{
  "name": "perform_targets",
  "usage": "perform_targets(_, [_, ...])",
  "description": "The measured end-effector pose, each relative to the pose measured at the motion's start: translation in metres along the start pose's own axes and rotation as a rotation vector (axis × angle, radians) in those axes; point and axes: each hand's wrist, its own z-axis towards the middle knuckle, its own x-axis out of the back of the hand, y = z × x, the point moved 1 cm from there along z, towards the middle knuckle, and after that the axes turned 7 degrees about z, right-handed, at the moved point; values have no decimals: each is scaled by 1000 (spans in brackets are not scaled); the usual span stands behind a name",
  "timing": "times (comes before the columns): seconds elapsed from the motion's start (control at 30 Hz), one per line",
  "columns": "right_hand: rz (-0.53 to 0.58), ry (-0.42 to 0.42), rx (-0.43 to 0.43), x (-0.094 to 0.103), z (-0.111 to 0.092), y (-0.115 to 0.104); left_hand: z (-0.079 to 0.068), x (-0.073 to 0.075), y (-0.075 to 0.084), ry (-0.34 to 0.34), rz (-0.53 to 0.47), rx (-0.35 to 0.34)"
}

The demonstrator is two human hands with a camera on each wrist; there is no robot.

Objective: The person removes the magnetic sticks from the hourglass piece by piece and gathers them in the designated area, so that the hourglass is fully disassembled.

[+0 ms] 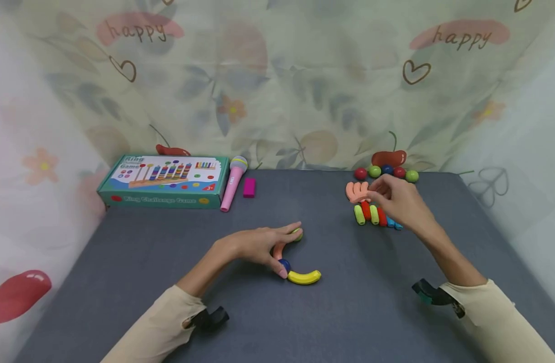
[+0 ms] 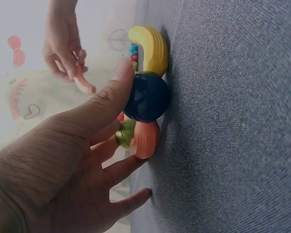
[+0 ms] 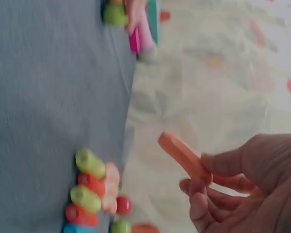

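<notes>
My left hand [image 1: 261, 245] holds a joined row of toy pieces on the table. Its thumb lies on a dark blue ball [image 2: 148, 97], and its other fingers reach round a green ball [image 1: 297, 234]. Between the balls sits a curved orange piece [image 2: 146, 138]. A curved yellow piece [image 1: 304, 277] joins the blue ball on the other side. Raised over the back right, my right hand [image 1: 402, 201] pinches another curved orange piece [image 3: 182, 153] between thumb and fingers. Below it lie more curved orange pieces [image 1: 355, 191].
Short green, red and blue tube pieces [image 1: 374, 215] lie in a row at the right. Behind them several balls [image 1: 387, 170] line the table's back edge. At the back left are a game box [image 1: 164, 181], a pink toy microphone [image 1: 232, 186] and a magenta block [image 1: 249, 187].
</notes>
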Motion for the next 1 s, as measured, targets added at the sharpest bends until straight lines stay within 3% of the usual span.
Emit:
perform_targets(0.23, [-86, 85, -115, 16, 24, 41, 0, 0, 0, 0, -2, 1])
perform_targets(0.53, [-112, 45, -279, -1, 53, 99, 0, 1, 1, 1, -8, 5])
perform_targets(0.83, [-69, -101, -307, -11, 63, 104, -2, 1, 0, -4, -22, 14])
perform_targets(1.0, [-59, -143, -328, -14, 68, 103, 0, 1, -1, -9, -18, 15])
